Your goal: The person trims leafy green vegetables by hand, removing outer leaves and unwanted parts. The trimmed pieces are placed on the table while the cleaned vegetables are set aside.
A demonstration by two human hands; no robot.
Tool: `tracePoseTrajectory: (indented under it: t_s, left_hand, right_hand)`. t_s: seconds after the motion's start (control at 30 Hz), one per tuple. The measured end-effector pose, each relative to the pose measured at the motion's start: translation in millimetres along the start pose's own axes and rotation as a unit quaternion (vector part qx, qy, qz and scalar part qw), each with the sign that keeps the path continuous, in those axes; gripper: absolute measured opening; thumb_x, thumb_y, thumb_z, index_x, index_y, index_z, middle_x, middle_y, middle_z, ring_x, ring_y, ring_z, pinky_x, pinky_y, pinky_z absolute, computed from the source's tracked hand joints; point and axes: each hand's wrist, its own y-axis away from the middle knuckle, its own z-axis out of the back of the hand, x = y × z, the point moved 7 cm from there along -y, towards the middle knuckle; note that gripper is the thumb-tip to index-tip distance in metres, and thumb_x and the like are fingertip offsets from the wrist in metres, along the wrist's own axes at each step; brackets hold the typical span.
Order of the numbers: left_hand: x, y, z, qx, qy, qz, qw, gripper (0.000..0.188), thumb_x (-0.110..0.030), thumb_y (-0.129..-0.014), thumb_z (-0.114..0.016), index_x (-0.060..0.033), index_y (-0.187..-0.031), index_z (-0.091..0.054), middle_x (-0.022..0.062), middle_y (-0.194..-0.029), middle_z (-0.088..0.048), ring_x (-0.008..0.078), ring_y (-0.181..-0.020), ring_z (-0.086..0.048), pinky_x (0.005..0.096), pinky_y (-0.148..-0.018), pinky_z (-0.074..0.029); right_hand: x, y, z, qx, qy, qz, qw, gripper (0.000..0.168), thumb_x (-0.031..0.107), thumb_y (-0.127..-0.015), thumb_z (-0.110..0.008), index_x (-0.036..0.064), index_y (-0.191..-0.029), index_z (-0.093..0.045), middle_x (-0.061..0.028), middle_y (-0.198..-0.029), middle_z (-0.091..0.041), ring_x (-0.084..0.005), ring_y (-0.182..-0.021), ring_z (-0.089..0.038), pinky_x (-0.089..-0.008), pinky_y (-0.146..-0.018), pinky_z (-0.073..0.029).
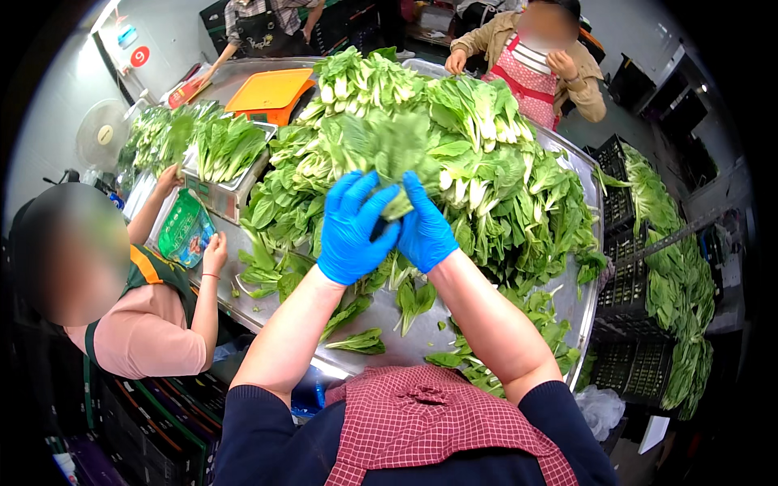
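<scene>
My left hand point(358, 231) and my right hand point(425, 228), both in blue gloves, meet above the near side of a large heap of leafy greens point(486, 152). Between them they hold a leafy green vegetable point(398, 203), its base towards me and its leaves pointing away, blurred by motion. The heap lies on a metal table point(389, 328), where a loose leafy sprig point(416, 304) and several single leaves are scattered nearer to me.
On the left, a co-worker point(146, 328) holds a green plastic bag point(185, 228) beside a scale point(219, 194) bearing greens. An orange scale point(270, 91) stands farther back. Another person point(535, 67) is across the table. Black crates point(629, 273) of greens stand at the right.
</scene>
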Motion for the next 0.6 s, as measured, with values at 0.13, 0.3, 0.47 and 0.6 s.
tracePoseTrajectory:
  t_s: [0.13, 0.3, 0.47, 0.6]
  left_hand:
    - [-4.1, 18.6, 5.0, -0.062, 0.194, 0.111, 0.973, 0.065, -0.013, -0.068, -0.073, -0.0071, -0.127, -0.046, 0.0132, -0.121, -0.048, 0.0272, -0.114, -0.046, 0.0389, -0.096, -0.038]
    - [-6.0, 59.2, -5.2, -0.102, 0.438, 0.319, 0.834, 0.067, -0.005, -0.076, -0.066, -0.0071, -0.136, -0.036, 0.0045, -0.117, -0.048, 0.0137, -0.100, -0.048, 0.0277, -0.088, -0.040]
    - [-23.2, 113.0, -18.9, -0.062, 0.523, 0.433, 0.732, 0.069, 0.004, -0.078, -0.066, -0.0078, -0.138, -0.034, 0.0027, -0.114, -0.049, 0.0105, -0.093, -0.052, 0.0231, -0.076, -0.047]
    - [-39.1, 154.4, -44.6, 0.010, 0.511, 0.499, 0.700, 0.065, 0.005, -0.079, -0.063, -0.0063, -0.136, -0.034, 0.0080, -0.124, -0.051, 0.0166, -0.107, -0.054, 0.0270, -0.083, -0.049]
  right_hand:
    - [-10.5, 15.4, 28.6, -0.029, -0.008, -0.041, 0.999, 0.053, 0.039, -0.089, -0.059, 0.005, -0.128, -0.047, -0.0107, -0.118, -0.058, -0.0239, -0.108, -0.056, -0.0391, -0.092, -0.046]
    - [-13.5, 61.4, 45.1, -0.027, 0.058, -0.028, 0.998, 0.051, 0.029, -0.087, -0.062, 0.002, -0.127, -0.048, -0.0099, -0.118, -0.059, -0.0228, -0.106, -0.058, -0.0367, -0.088, -0.048]
    - [-8.1, 118.3, 63.8, -0.101, 0.160, 0.002, 0.982, 0.060, 0.000, -0.072, -0.072, 0.002, -0.128, -0.048, -0.0096, -0.121, -0.057, -0.0208, -0.108, -0.056, -0.0335, -0.093, -0.045]
    - [-22.8, 165.5, 92.4, -0.132, 0.220, -0.003, 0.967, 0.068, 0.006, -0.070, -0.075, 0.003, -0.131, -0.045, -0.0079, -0.123, -0.056, -0.0198, -0.110, -0.054, -0.0332, -0.094, -0.044]
